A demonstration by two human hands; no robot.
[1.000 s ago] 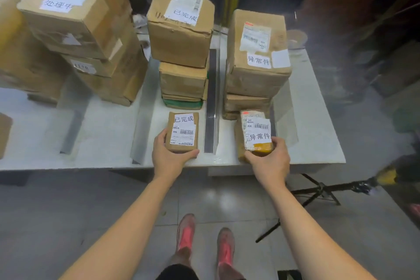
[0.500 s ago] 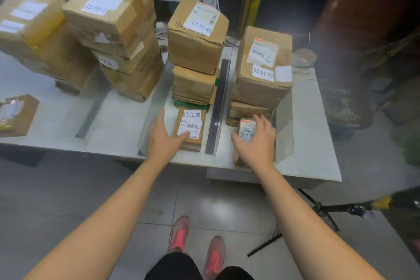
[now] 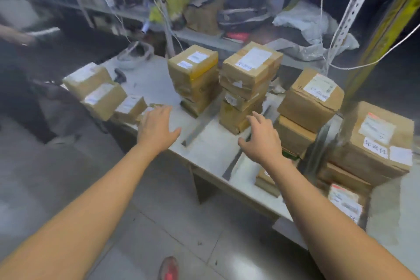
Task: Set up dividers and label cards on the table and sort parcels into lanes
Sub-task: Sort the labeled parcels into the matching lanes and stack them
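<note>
Both our hands — left hand (image 3: pixel 156 128), right hand (image 3: pixel 261 141) — hover empty, fingers spread, above the table (image 3: pixel 211 150) of stacked parcels (image 3: pixel 246 84).

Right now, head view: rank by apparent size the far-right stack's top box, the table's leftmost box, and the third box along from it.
1. Far-right top box, though it's nearest the camera.
2. Leftmost box.
3. Third box, clearly smallest.

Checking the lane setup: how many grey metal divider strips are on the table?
3. The left grey metal divider strip lies near the left hand; the middle one runs beneath the right hand; the right one stands between cardboard parcel stacks. Parcels may hide others.
</note>
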